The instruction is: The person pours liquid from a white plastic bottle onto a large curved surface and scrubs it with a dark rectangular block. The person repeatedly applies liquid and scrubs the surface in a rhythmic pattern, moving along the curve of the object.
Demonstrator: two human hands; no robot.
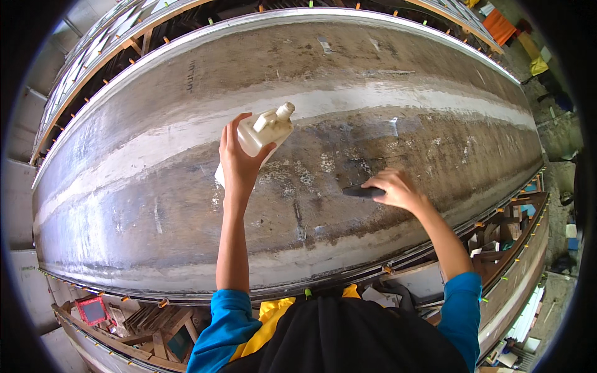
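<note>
My left hand [239, 155] is wrapped round a whitish plastic jug [267, 132] with a moulded handle and a short neck. The jug is tilted, its neck toward the upper right, above the long worktop [348, 149]; part of its body is hidden behind my hand and wrist. Lower and to the right, my right hand [393, 188] has its fingers closed on a dark, flat, blade-like tool [363, 191], whose exact kind I cannot make out. This tool is held low over the stained surface, and whether it touches I cannot tell.
Brown stains, white smears and a pale band [423, 96] mark the worktop. Small orange and green clips line its edges. Wooden racks hold scrap boards [155, 323] on the near side; a red-framed piece [92, 310] lies there. An orange cloth [499, 26] is at far right.
</note>
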